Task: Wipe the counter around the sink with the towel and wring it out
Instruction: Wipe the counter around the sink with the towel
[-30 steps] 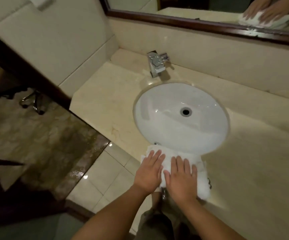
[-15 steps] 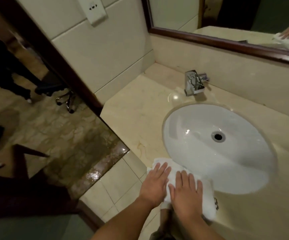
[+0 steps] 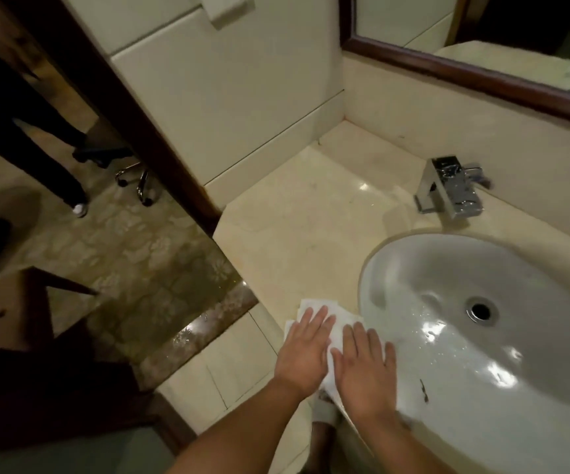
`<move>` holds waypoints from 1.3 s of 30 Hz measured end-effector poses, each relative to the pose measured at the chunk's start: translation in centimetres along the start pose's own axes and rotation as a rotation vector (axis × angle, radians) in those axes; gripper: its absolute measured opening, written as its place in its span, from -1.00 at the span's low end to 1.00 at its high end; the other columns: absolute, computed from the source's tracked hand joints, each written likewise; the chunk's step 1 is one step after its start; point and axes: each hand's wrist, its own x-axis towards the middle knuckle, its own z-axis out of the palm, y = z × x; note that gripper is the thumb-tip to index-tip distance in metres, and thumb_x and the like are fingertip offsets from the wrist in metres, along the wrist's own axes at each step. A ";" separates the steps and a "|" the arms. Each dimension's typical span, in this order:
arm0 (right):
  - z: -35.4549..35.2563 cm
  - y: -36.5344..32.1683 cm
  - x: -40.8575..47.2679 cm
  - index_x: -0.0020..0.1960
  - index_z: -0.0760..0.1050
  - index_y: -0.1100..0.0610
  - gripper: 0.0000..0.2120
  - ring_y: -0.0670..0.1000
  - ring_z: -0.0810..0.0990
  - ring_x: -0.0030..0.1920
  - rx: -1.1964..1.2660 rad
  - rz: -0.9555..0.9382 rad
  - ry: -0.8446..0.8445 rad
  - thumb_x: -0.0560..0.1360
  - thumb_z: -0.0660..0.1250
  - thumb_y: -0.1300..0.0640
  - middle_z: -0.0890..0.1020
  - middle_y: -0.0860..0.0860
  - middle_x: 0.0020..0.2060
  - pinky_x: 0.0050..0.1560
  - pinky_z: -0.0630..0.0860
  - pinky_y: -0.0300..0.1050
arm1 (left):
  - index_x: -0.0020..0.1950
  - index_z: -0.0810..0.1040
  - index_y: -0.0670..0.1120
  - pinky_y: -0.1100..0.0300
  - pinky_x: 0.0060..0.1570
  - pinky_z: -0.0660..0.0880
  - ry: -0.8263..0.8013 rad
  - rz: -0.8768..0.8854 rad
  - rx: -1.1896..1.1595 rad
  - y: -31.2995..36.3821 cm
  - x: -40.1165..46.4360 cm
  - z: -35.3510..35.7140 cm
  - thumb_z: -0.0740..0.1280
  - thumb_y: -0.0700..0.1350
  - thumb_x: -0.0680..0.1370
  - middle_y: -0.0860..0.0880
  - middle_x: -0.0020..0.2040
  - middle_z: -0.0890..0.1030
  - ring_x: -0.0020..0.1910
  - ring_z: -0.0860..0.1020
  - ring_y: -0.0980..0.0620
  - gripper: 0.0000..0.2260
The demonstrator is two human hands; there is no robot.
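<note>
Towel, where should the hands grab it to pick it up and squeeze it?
Probably the far edge of the towel, which pokes out past the fingertips. It lies flat on the counter under the left hand and right hand, so curl fingers over that edge from above.

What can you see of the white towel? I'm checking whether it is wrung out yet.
The towel is white cloth, folded flat, lying on the beige counter at the front left rim of the sink. The left hand and right hand press on it side by side with straight fingers, hiding most of it. It is not twisted or bunched.
</note>
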 end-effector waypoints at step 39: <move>-7.4 -2.0 24.4 0.50 0.29 -0.14 -0.39 0.18 0.32 0.43 -0.095 0.096 0.079 0.54 0.01 -0.39 0.43 0.06 0.41 0.35 0.23 0.28 | 0.55 0.20 -0.07 -0.06 0.49 0.03 0.076 0.050 -0.222 -6.9 23.5 -7.6 0.17 -0.06 0.63 -0.07 0.59 0.07 0.57 0.00 -0.08 -0.52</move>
